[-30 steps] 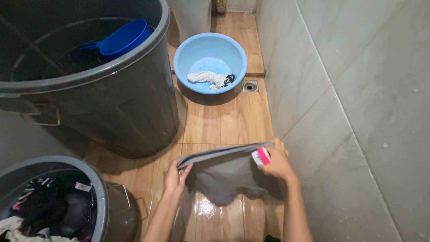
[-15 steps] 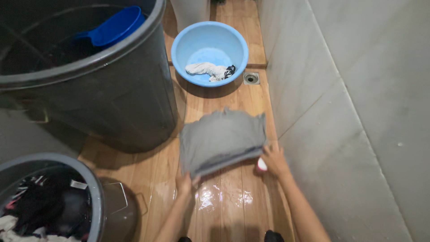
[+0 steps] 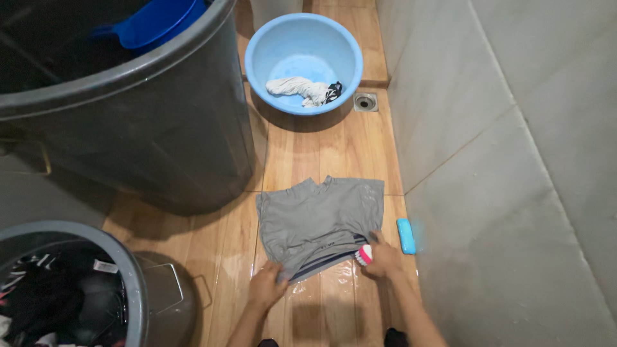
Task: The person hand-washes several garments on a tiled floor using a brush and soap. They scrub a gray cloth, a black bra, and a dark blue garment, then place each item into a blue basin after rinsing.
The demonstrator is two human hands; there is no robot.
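A pair of grey shorts [image 3: 318,215] lies spread flat on the wet wooden-look floor, its striped waistband toward me. My left hand [image 3: 268,284] presses on the waistband's left end. At the waistband's right end, my right hand [image 3: 381,260] grips a pink and white scrubbing brush [image 3: 364,255]. A small blue bar [image 3: 405,236] lies on the floor just right of that hand, against the wall.
A light blue basin [image 3: 350,45] holding a wrung white and black cloth [image 3: 302,90] sits ahead, beside a floor drain [image 3: 366,101]. A large dark bin [image 3: 138,122] with a blue scoop [image 3: 157,19] stands left. A grey bucket [image 3: 132,273] of dark laundry is near left. Tiled wall runs along the right.
The shorts were held up by the waistband, then swung forward and laid flat on the floor. Both hands came down onto the waistband; the blue bar is now uncovered.
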